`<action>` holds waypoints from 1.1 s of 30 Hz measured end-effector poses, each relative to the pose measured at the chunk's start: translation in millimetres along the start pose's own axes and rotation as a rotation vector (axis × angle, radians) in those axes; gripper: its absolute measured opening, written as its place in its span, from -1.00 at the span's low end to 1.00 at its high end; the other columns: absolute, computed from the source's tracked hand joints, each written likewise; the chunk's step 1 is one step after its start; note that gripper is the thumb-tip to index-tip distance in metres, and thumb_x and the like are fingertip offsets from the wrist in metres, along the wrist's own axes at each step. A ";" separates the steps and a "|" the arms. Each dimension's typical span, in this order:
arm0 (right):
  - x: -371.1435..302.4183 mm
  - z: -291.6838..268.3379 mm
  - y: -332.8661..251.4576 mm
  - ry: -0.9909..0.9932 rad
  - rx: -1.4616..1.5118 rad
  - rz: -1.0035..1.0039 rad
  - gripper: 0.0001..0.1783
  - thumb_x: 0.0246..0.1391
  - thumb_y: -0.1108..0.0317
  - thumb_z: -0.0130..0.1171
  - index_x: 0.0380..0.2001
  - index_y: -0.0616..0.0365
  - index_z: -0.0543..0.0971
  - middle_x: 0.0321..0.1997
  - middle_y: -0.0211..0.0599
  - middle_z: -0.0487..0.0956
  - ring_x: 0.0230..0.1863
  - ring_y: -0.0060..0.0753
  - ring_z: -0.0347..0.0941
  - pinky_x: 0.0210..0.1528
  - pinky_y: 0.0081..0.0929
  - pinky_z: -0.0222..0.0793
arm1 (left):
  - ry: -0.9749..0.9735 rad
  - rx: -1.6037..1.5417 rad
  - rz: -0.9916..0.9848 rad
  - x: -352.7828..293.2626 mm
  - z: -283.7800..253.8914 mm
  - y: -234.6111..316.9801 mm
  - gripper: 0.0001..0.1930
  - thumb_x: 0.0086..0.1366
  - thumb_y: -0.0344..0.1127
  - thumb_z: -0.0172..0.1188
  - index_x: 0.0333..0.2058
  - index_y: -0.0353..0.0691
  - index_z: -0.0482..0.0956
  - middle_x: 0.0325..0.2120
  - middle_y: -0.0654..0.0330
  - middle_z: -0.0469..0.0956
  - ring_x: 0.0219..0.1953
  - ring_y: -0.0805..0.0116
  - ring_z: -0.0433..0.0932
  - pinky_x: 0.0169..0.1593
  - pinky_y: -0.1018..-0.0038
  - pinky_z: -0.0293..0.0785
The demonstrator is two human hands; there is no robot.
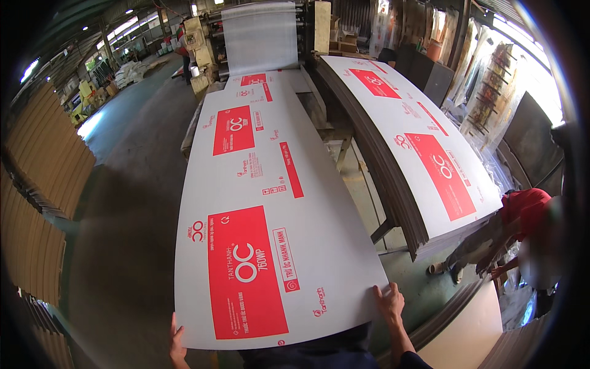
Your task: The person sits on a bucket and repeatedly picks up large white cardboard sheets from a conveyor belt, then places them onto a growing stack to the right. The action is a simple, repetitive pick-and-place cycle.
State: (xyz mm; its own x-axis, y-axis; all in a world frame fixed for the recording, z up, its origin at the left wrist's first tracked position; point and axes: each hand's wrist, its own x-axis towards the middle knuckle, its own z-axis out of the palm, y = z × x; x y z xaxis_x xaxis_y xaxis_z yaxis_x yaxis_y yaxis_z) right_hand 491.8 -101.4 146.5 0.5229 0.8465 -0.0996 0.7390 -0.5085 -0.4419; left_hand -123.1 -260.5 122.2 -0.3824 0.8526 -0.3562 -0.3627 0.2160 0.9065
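A long white printed cardboard sheet (344, 246) with red panels stretches away from me, its near edge just in front of my body. My left hand (177, 344) grips its near left corner, fingers up along the edge. On the right edge, close to the near corner, my right hand (391, 302) has its thumb side over the top; the other fingers are partly hidden beneath. The sheet's far end lies by a roller machine (304, 37), where a translucent whitish web (259, 37) hangs. Another printed sheet's end shows there too.
To the right stands a tall stack of similar printed sheets (485, 190). A person in a red top (525, 212) bends at the far right beside a stack of plain boards (464, 335). Brown cardboard piles (37, 203) line the left. Another person (183, 52) stands near the machine.
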 end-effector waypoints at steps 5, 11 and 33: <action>-35.4 -16.9 43.9 0.065 -0.030 0.015 -0.36 -0.06 -0.09 0.26 -0.07 0.21 0.46 -0.30 0.05 0.60 -0.21 0.12 0.53 -0.13 -0.11 0.41 | 0.023 0.086 -0.008 -35.4 -1.1 3.4 -0.18 0.14 -0.43 0.15 0.35 -0.23 -0.05 0.26 0.03 0.16 0.27 0.20 0.16 0.28 0.37 0.08; -53.3 -29.8 63.4 0.066 -0.006 0.012 -0.40 -0.05 -0.05 0.27 -0.09 0.21 0.48 -0.37 0.01 0.60 -0.28 0.11 0.54 -0.18 -0.12 0.41 | 0.022 0.104 0.028 -48.5 7.5 10.5 -0.20 0.12 -0.49 0.18 0.32 -0.27 0.03 0.23 0.04 0.22 0.24 0.22 0.21 0.27 0.39 0.09; 104.1 19.8 -98.2 0.054 0.018 0.035 -0.31 0.00 -0.16 0.18 -0.06 0.27 0.49 -0.21 0.11 0.60 -0.10 0.12 0.51 -0.02 -0.12 0.37 | -0.133 0.150 0.063 176.3 71.6 42.5 -0.29 0.26 -0.48 0.11 0.33 -0.22 -0.01 0.27 0.07 0.17 0.29 0.23 0.17 0.30 0.33 0.10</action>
State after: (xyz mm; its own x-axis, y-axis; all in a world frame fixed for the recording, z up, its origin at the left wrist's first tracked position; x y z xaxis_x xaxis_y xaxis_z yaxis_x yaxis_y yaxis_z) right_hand 465.3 39.8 161.9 0.5713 0.8180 -0.0672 0.7122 -0.5347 -0.4548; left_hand -145.2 -66.9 114.1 -0.2811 0.9200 -0.2732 -0.2073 0.2197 0.9533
